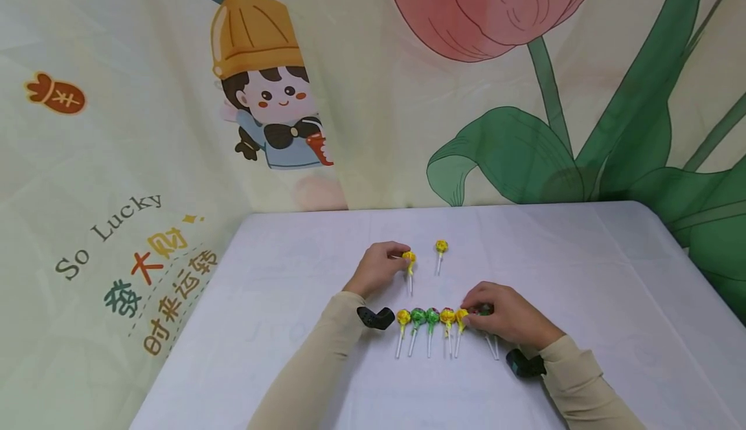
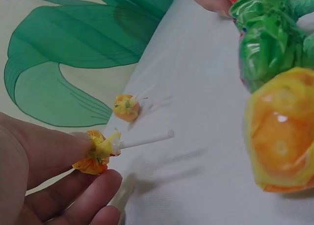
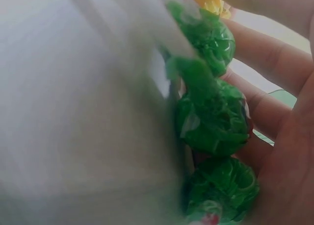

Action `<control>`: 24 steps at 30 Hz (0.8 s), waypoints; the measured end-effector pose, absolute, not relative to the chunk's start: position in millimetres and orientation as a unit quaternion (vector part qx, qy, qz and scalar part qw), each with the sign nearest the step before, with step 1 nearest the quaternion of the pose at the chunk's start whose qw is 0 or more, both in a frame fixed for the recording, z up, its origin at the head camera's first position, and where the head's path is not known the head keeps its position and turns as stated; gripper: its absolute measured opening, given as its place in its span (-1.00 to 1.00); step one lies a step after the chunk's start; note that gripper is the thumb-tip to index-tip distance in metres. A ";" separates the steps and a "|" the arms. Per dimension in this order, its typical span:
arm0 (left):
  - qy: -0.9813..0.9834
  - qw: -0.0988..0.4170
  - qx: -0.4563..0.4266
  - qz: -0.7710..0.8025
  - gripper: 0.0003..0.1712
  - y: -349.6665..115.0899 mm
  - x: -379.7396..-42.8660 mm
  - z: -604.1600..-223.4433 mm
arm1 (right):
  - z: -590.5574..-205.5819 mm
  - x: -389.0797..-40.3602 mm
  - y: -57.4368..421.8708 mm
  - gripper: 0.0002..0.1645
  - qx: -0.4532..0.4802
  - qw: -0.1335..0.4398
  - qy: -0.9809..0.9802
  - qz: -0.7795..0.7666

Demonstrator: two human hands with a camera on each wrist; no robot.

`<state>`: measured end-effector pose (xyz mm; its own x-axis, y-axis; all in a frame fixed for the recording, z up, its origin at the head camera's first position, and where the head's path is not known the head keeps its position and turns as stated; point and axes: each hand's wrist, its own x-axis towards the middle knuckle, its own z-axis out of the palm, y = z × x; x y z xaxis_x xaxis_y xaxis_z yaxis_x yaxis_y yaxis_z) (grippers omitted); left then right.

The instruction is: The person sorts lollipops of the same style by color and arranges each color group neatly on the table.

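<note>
My left hand [image 1: 381,265] pinches a yellow-wrapped lollipop [image 2: 95,154] by its head, with the white stick pointing away from the palm. Below it on the table lies a row of lollipops, heads up and sticks toward me. A yellow one [image 1: 403,316] is at the row's left end, followed by green ones [image 1: 418,316] and more yellow ones. At the row's right part, my right hand [image 1: 507,313] has thumb and forefinger around a yellow lollipop [image 3: 208,0]. Several green lollipops [image 3: 216,117] lie beside its fingers and palm, partly hidden from the head view.
Another yellow lollipop [image 1: 441,247] lies alone farther back, right of my left hand. A white cloth covers the table [image 1: 612,274]. Behind its far edge hangs a printed curtain [image 1: 373,93] with a cartoon child and a tulip.
</note>
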<state>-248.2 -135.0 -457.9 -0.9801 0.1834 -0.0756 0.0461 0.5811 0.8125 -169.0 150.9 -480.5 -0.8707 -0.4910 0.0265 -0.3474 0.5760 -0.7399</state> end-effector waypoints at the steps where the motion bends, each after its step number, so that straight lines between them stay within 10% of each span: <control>1: 0.884 0.077 0.062 0.457 -0.69 -135.9 -249.3 -458.2 | -480.9 -169.3 150.8 -0.88 -0.238 0.090 0.883 -0.394; 24: 0.838 0.121 0.030 0.531 -0.69 -131.8 -267.4 -462.2 | -481.1 -170.1 152.3 -0.87 -0.233 0.095 0.883 -0.395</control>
